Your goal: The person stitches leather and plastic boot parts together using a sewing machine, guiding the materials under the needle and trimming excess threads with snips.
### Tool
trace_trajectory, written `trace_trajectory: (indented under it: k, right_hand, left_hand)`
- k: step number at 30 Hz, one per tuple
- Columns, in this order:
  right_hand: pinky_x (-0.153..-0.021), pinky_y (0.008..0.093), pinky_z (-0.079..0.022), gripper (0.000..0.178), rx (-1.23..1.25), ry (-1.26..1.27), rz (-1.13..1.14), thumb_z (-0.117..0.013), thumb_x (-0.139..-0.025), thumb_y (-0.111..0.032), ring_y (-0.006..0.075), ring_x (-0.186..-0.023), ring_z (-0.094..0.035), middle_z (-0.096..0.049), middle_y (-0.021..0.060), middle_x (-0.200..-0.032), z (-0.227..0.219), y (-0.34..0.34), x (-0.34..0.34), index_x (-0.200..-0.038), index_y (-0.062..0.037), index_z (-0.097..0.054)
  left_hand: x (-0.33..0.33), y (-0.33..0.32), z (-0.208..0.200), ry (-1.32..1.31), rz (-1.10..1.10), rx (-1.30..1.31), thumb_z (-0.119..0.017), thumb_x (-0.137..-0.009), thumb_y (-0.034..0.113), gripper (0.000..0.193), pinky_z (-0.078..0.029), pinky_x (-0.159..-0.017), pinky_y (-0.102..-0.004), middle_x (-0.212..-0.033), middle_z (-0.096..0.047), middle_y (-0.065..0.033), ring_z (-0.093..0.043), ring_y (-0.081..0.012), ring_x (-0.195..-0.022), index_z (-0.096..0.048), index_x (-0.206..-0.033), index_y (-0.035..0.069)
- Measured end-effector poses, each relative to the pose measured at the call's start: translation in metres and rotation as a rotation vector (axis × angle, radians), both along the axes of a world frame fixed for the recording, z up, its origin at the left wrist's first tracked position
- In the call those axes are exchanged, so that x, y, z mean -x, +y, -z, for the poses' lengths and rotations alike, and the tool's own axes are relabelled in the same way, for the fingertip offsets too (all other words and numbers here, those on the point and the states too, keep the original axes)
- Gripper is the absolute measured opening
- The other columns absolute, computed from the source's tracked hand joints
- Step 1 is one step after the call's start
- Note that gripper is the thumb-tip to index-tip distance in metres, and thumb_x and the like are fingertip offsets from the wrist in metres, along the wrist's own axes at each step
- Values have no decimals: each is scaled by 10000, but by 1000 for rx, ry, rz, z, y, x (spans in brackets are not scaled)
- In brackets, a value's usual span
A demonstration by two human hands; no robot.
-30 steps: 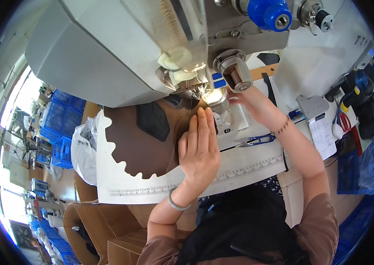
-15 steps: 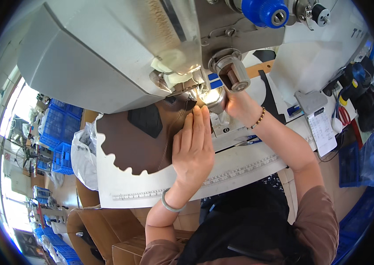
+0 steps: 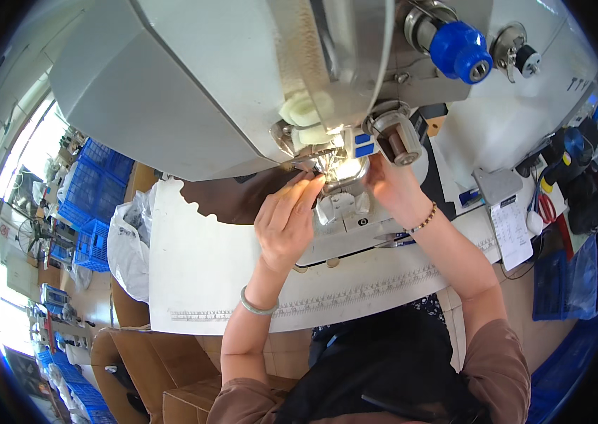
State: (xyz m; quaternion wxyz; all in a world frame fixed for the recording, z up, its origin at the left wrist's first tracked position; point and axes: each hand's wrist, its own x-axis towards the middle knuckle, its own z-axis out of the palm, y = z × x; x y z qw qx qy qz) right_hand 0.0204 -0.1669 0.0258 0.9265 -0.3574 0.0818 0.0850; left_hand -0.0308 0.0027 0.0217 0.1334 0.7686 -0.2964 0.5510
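At the sewing machine (image 3: 193,92), my left hand (image 3: 286,222) has its fingers bent and pressed together on the near edge of a brown leather-like piece (image 3: 232,198), beside the lit needle area. The piece has a wavy left edge and runs back under the machine head. My right hand (image 3: 394,189) is to the right of the needle area, close to the metal post (image 3: 345,180). Its fingers are partly hidden and blurred below a clear-cased brown thread bobbin (image 3: 399,145), so their grip does not show.
A white table (image 3: 203,272) with a printed ruler strip along its front carries small snips (image 3: 394,240). To the right lie a paper slip (image 3: 511,230) and red-handled scissors (image 3: 546,208). A white plastic bag (image 3: 129,237) hangs at the left, near blue crates (image 3: 94,191) and a cardboard box (image 3: 150,360).
The brown piece has moved away from me, under the machine head, so less of it shows. My left hand has gone from lying flat to bent, closed fingers. The view has shifted slightly.
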Motion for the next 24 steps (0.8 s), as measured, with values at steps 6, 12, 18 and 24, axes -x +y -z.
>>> trace_trajectory:
  k: [6, 12, 18, 24]
  right_hand:
    - [-536, 257, -409, 157, 68, -101, -11, -561, -882, -211, 89, -724, -548, -626, 19, -861, 10, -10, -2, -961, -81, -598]
    - [-530, 269, -419, 64, 92, -54, 94, -531, -881, -178, 101, -589, -461, -481, -18, -663, 19, -2, -3, -847, -125, -537]
    - [-795, 267, -485, 266, 225, -477, -110, -419, -949, -126, 144, -928, -574, -581, 55, -1100, 55, -37, -44, -1156, -3, -531]
    - [-820, 370, -517, 313, 172, -305, -230, -512, -912, -246, 209, -999, -585, -584, 72, -1103, 35, -8, -42, -1159, -56, -539]
  left_hand:
    - [-6, -2, 1, -13, 48, 16, -654, -664, -63, 279, -495, -607, -261, -854, -605, -52, -628, -184, -750, -672, -930, 20]
    - [15, 2, 5, 306, -314, -93, -617, -625, 65, 570, -374, -811, -377, -1050, -526, -91, -513, -242, -1023, -519, -1186, 70]
    - [18, 2, 5, 63, -471, -210, -524, -705, 142, 366, -379, -611, -290, -843, -501, -71, -486, -184, -753, -593, -992, -74]
    - [-6, 118, -3, 302, -649, 276, -568, -714, 184, 173, -465, -624, -394, -870, -549, -183, -580, -290, -742, -664, -776, 54]
